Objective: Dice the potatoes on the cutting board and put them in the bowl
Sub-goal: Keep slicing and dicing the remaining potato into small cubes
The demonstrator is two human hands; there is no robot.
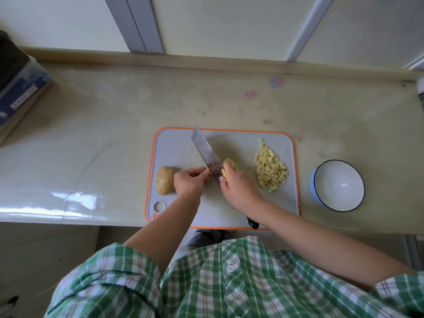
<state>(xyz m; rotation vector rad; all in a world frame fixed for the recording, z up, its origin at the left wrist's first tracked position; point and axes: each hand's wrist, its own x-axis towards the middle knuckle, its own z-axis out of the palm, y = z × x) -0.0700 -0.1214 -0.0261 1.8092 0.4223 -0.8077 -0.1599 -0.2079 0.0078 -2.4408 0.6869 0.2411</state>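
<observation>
A grey cutting board [241,138] with an orange rim lies on the counter. A whole unpeeled potato [164,180] sits at its left edge. My left hand [189,181] holds a potato piece [208,172] against the cleaver's left face. My right hand [238,189] grips the cleaver [206,152], whose blade stands edge-down on the board. Cut potato slices [230,163] lie just right of the blade. A heap of diced potato [269,167] rests on the board's right side. A white bowl [338,185] with a blue outside stands empty to the right of the board.
The beige counter [114,125] runs wide to the left and behind the board. A dark box-like object [18,88] sits at the far left. The counter's front edge passes just below the board.
</observation>
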